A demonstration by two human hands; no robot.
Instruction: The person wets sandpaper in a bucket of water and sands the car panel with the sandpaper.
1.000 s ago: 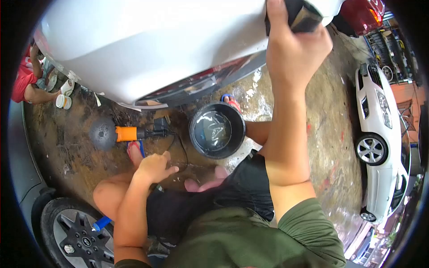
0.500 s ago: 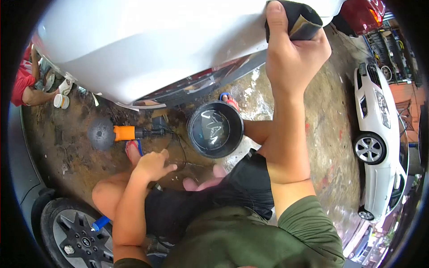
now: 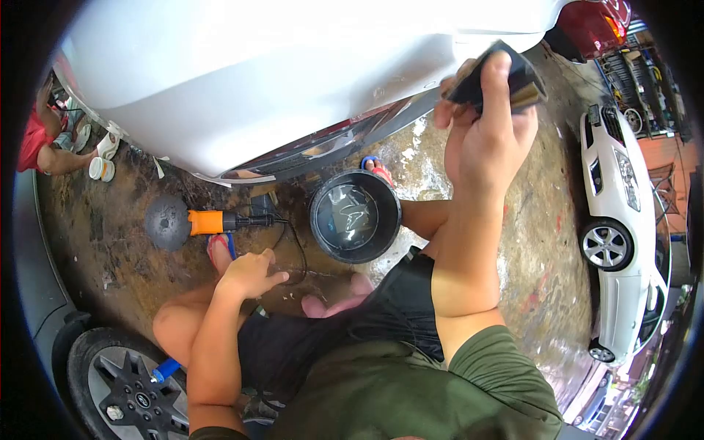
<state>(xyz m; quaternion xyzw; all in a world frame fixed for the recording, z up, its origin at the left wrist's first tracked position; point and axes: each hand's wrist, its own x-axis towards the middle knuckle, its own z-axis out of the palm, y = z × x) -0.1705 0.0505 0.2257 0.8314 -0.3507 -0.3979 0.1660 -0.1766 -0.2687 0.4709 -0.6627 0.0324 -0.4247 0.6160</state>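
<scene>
My right hand (image 3: 488, 136) is raised beside the edge of a light car body panel (image 3: 242, 81), fingers wrapped round a folded dark sheet (image 3: 506, 81) with a tan inner side. The sheet appears apart from the panel. My left hand (image 3: 253, 275) rests near my left knee with thumb and fingers apart, holding nothing. Between my legs stands a black bucket (image 3: 356, 216) of water. An orange power tool (image 3: 209, 221) with a round dark pad (image 3: 168, 222) lies on the floor past my left hand.
At the far left a person in red (image 3: 44, 139) sits near a white tub (image 3: 102, 169). A wheel (image 3: 132, 381) with a blue object (image 3: 166, 369) is at the lower left. White cars (image 3: 623, 191) are on the right. A cable (image 3: 302, 253) runs along the floor.
My right hand has moved down and slightly right with the dark sheet, off the panel's surface to beside its edge. The left hand has stayed nearly still.
</scene>
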